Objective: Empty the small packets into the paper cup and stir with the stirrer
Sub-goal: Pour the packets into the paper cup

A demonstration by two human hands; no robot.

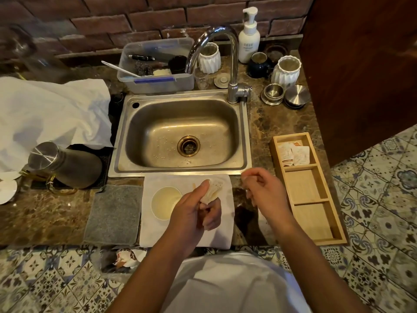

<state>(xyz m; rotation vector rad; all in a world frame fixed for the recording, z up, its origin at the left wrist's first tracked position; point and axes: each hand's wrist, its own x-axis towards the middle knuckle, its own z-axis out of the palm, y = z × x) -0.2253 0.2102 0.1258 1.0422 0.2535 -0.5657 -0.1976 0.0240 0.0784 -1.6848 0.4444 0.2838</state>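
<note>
**Inspector:** State the grip, both hands.

**Assistant:** The left hand point(198, 208), lower centre of the frame, pinches a small pale paper packet point(214, 190) between thumb and curled fingers. The right hand point(261, 188), right of centre, has its fingers curled inward, thumb and forefinger close together; whether they hold a torn scrap I cannot tell.

**Inspector:** Location of the receiving vessel?

**Assistant:** The white paper cup point(164, 203) stands on a white square cloth point(187, 233) just below the steel sink point(244, 132), partly behind the left hand. The packet sits above the cloth, to the right of the cup's rim, not over its mouth.

**Inspector:** Risks noted?

**Assistant:** In my judgement, tipping from this position would drop the contents onto the cloth. The left wrist is close to the light cup and could knock it over. Further packets lie in the top compartment of the wooden three-part tray point(316, 222) at right; reaching there with the cup unsteadied adds risk. A thin wooden stirrer point(193, 186) appears beside the packet, mostly hidden.
</note>
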